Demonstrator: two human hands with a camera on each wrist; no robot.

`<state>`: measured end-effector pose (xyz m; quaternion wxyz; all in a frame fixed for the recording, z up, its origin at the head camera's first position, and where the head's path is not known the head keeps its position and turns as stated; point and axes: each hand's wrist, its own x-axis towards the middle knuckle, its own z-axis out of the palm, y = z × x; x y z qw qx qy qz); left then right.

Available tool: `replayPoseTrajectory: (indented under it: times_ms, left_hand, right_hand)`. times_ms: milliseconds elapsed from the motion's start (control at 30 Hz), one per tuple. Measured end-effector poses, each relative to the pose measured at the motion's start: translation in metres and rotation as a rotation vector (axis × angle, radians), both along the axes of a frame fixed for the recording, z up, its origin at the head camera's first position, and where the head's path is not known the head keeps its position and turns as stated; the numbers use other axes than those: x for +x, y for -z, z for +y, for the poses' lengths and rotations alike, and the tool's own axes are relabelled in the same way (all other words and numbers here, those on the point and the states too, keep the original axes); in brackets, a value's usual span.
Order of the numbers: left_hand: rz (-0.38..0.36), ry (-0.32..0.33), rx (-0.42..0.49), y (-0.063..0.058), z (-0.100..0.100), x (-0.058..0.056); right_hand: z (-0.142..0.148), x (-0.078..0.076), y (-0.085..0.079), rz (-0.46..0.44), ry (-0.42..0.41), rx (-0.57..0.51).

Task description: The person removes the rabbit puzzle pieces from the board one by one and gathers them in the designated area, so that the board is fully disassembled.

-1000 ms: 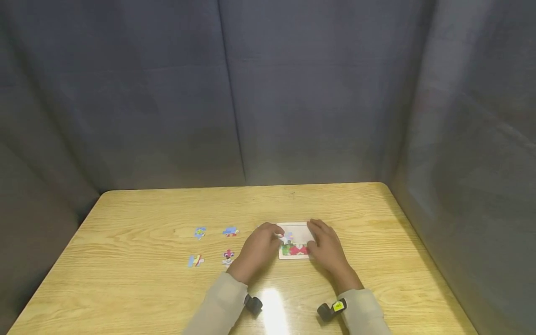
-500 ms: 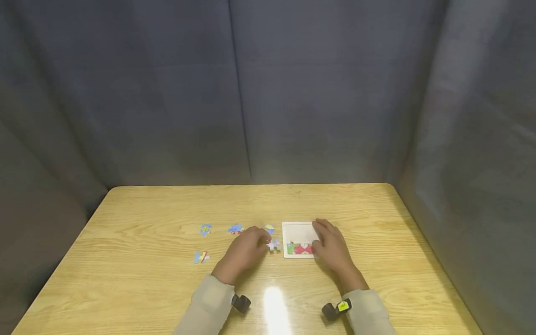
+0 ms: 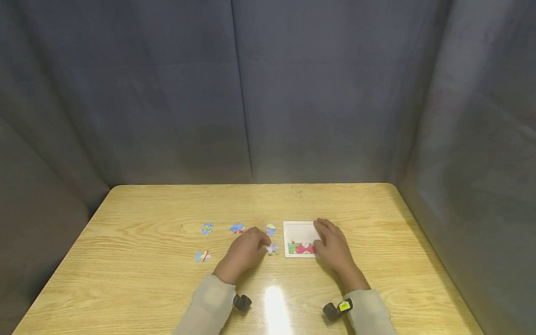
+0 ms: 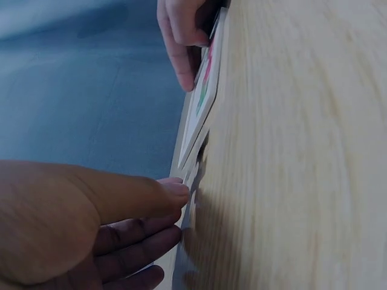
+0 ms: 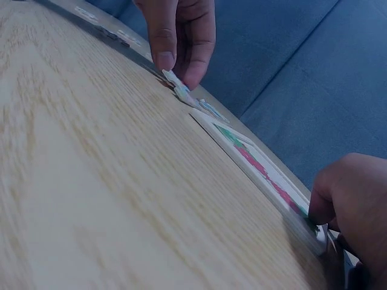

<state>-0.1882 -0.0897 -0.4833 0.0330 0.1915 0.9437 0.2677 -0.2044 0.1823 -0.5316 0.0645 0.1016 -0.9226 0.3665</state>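
Note:
My left hand (image 3: 247,250) pinches a pale jigsaw piece (image 3: 273,249) between thumb and fingers, just left of the puzzle tray (image 3: 285,239). The right wrist view shows this piece (image 5: 176,84) slightly tilted near the tabletop. My right hand (image 3: 333,244) grips the tray's right edge, with the thumb over the rim. Along the tray's bottom lies a row of red and green pieces (image 3: 303,249); its right end is hidden by my right hand. The upper part of the tray shows bare white board. Behind my left hand lies a blue and yellow piece (image 3: 271,228).
More loose pieces lie to the left: a blue and red piece (image 3: 237,228), a blue piece with a yellow figure (image 3: 207,228) and a blue and yellow striped piece (image 3: 203,256). The wooden table (image 3: 125,288) ends at grey curtains (image 3: 167,116).
My left hand has moved left off the tray, bringing the pale piece out onto the table side. My right hand stays on the tray's edge. The head view has shifted slightly.

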Motion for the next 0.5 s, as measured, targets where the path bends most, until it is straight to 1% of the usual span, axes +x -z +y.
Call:
replayPoseTrajectory:
  times_ms: [200, 500]
  left_hand:
    - [0.027, 0.002, -0.024, -0.0008, 0.0015, 0.0020]
    - [0.049, 0.007, -0.017, 0.0010, 0.0026, 0.0018]
  right_hand:
    - [-0.0003, 0.0001, 0.0001, -0.009, 0.001, 0.002]
    - [-0.0006, 0.0010, -0.0015, -0.001, -0.003, 0.007]
